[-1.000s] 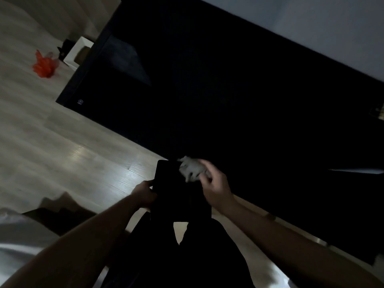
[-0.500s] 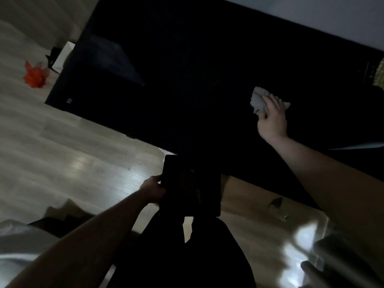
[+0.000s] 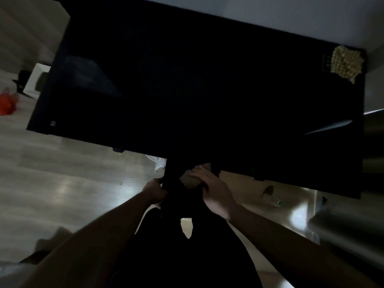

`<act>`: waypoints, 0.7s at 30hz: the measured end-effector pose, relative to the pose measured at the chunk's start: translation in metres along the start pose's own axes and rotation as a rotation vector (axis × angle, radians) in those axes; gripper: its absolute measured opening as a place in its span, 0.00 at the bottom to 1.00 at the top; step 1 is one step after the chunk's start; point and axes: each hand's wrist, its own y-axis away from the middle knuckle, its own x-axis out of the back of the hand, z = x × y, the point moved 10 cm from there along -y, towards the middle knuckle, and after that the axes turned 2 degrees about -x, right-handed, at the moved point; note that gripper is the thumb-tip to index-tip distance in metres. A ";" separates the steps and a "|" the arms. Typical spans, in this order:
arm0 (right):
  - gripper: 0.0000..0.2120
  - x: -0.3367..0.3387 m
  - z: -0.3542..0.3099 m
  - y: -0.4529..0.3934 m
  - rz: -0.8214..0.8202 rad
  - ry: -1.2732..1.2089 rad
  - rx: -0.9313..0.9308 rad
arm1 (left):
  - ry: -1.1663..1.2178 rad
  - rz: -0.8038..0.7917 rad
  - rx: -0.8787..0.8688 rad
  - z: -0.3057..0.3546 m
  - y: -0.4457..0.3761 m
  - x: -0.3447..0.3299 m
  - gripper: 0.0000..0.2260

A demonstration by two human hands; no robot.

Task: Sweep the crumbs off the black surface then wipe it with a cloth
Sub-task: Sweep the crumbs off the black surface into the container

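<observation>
Nearest the camera, two bare forearms reach forward over dark-clothed legs. The left hand [image 3: 154, 191] curls its fingers round the left edge of a flat black rectangular panel [image 3: 176, 196] held just below the near edge of the black surface; how the fingertips lie behind the panel cannot be told. The right hand [image 3: 214, 189] lies over the top of the panel, its fingers close together and bent down onto a crumpled grey cloth [image 3: 190, 179], which sits bunched on the panel right at the table edge. Whether the thumb grips the cloth from below is hidden.

Beyond the hands stretches the large black rectangular table top [image 3: 187, 90], dim and nearly featureless; any crumbs on it are too dark to make out. At its far right corner rests a pale yellow knobbly woven mat [image 3: 346, 63].

Pale wood-look laminate floor [image 3: 62, 173] runs under and to the left of the table. On it, far left, lies an orange crumpled plastic bag [image 3: 7, 103], with a white open box [image 3: 36, 80] just beyond it beside the table.
</observation>
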 end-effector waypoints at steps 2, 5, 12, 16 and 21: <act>0.23 0.009 -0.002 0.010 -0.009 -0.067 -0.041 | -0.017 -0.005 -0.009 0.005 0.000 0.001 0.26; 0.23 0.048 0.006 0.011 0.161 -0.128 -0.127 | -0.001 -0.029 -0.008 0.010 0.004 0.001 0.23; 0.20 0.187 0.070 0.000 0.543 -0.227 -0.246 | -0.042 -0.041 0.020 0.007 -0.009 -0.012 0.35; 0.21 0.246 0.124 -0.012 0.567 -0.123 -0.349 | -0.043 -0.011 0.040 0.013 -0.008 -0.026 0.34; 0.32 0.243 0.182 -0.034 0.398 0.180 -0.353 | 0.034 0.031 0.089 0.029 0.001 -0.050 0.35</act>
